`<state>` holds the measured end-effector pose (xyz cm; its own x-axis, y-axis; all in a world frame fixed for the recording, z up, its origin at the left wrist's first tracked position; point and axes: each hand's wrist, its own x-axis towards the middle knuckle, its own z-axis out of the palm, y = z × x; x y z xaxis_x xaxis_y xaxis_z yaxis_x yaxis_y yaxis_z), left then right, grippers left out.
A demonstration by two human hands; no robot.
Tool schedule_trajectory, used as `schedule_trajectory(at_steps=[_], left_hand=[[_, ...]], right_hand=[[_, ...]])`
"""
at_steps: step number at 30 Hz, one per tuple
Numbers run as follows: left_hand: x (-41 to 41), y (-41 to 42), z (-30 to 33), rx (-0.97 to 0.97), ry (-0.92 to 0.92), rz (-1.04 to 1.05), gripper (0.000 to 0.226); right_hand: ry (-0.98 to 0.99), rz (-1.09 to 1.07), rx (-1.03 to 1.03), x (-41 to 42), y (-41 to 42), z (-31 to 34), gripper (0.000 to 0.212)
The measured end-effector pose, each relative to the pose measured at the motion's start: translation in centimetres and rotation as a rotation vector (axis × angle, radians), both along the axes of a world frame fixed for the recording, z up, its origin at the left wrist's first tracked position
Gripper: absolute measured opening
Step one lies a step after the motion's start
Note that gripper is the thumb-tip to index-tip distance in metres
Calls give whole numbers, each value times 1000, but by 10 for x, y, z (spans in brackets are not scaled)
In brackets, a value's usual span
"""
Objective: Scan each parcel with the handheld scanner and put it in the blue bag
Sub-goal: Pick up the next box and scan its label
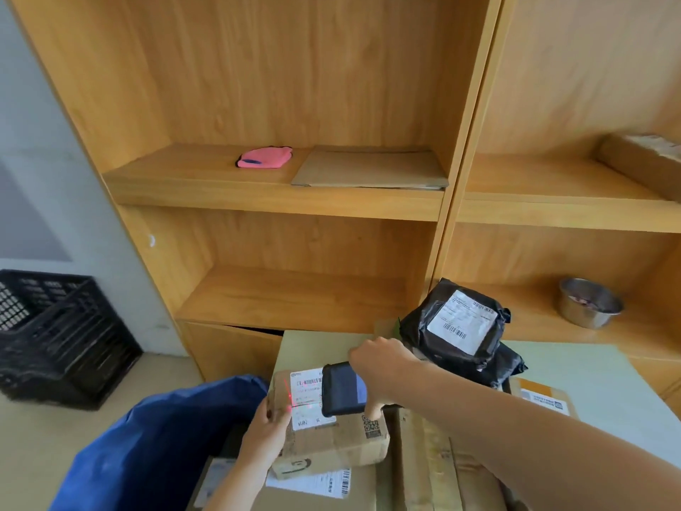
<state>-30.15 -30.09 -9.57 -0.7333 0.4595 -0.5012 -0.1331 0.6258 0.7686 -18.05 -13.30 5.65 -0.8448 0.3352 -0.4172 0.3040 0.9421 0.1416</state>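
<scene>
Right hand [379, 366] grips scanner [341, 389]; left hand [267, 437] holds parcel [331, 440] before wooden shelves [280, 201].

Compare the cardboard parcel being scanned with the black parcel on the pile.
The cardboard parcel is a brown box gripped by the left hand under the scanner held in the right hand; the black parcel is a crinkled plastic bag, untouched. Both carry white barcode labels.

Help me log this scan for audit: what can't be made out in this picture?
- Label text on the box, head view: too small and blurred; the scanner covers its right edge.
- Scanner screen: angled, unreadable.
- Right hand fingers: mostly hidden behind the scanner.
- Blue bag: cut by the bottom edge; inside hidden by its folds.
- Bowl contents: too small.
- Left hand: holds the box; fingertips underneath hidden.
</scene>
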Motion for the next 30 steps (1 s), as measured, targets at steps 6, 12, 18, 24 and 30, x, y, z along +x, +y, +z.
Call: schedule_trajectory(at_steps=[6, 12, 18, 24, 30], left_hand=[[-4, -4, -16, 14, -102, -10, 67], [-7, -2, -16, 45, -315, 75, 103], [-9, 1, -7, 84, -392, 94, 89], [-11, 1, -12, 155, -418, 110, 83], [-10, 10, -12, 182, -396, 146, 50]], right_hand=[[-10, -58, 57, 4, 18, 3, 53], [-21, -236, -52, 22, 42, -13, 59], [24, -322, -189, 18, 38, -40, 63], [69, -300, -230, 1, 35, -58, 66], [53, -371, -293, 4, 39, -67, 74]])
